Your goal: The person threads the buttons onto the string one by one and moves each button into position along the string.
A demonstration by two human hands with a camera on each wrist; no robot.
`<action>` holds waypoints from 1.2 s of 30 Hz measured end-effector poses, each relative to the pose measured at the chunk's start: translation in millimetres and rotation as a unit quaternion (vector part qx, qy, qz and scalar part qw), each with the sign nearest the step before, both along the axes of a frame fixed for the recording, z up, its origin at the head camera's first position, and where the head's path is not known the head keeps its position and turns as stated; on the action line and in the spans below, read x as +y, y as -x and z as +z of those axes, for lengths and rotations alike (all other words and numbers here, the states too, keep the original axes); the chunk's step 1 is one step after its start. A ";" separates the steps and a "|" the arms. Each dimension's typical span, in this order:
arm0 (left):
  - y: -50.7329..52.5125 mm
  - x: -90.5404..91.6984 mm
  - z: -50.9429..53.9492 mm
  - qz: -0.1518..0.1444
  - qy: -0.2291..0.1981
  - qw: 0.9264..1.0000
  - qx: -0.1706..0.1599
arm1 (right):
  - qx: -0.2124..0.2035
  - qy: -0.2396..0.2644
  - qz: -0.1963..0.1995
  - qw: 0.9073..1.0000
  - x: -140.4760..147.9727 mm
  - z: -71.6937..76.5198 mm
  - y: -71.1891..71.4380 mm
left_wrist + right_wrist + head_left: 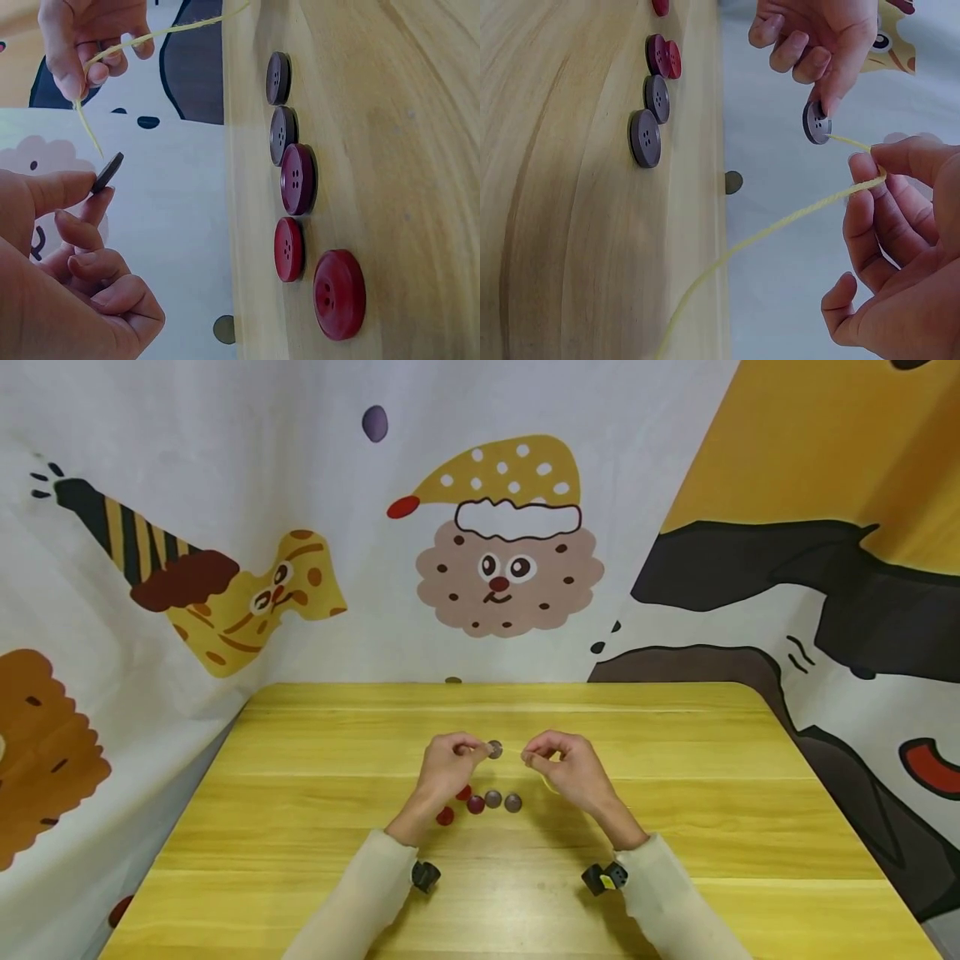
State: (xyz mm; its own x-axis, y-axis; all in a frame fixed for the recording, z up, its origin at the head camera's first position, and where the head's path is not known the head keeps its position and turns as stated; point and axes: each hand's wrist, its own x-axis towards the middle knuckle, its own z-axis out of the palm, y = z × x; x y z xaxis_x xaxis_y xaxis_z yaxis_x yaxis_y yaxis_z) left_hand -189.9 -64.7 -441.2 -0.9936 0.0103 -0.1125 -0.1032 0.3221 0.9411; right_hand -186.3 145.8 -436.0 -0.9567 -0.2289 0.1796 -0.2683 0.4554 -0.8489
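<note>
My left hand (446, 770) pinches a dark grey button (814, 126) by its edge between thumb and finger, above the table. Its face has small holes, partly covered by the thumb in the right wrist view. Opposite it, my right hand (573, 770) pinches a yellow string (780, 223) close to one end. That short end points at the button; in the right wrist view it overlaps the button's face, and whether it passes into a hole I cannot tell. The rest of the string trails from the right fingers down towards the table.
On the wooden table (315, 860), nearer the person, lie two grey buttons (278, 78), a maroon button (295, 178) and two red buttons (341, 295). A printed cloth (300, 460) hangs behind the table's far edge.
</note>
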 end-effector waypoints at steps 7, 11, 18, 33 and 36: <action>1.2 -0.2 -0.8 0.002 0.005 1.000 0.011 | 0.005 -0.006 0.000 1.000 -2.5 -0.7 -1.1; 1.8 -0.3 -1.6 0.000 0.010 1.000 0.018 | 0.002 -0.006 0.001 1.000 -3.8 -1.6 -1.1; 0.4 -0.1 -1.7 -0.002 0.012 1.000 0.012 | 0.002 -0.009 0.004 1.000 -4.4 -5.0 1.1; -1.9 0.6 -3.1 -0.005 0.002 1.000 0.002 | 0.014 -0.011 0.020 1.000 -11.0 -8.3 4.2; -3.3 0.9 -2.7 -0.007 -0.001 1.000 -0.002 | 0.009 -0.009 0.020 1.000 -11.7 -9.0 4.1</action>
State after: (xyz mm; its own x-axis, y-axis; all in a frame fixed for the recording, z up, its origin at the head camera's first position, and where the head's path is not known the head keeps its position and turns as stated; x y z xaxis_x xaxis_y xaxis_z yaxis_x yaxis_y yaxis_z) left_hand -186.5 -63.8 -443.9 -0.9929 0.0241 -0.1165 -0.1026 0.3213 0.9414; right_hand -190.4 134.1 -445.0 -0.9437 -0.2700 0.1913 -0.3009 0.4595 -0.8356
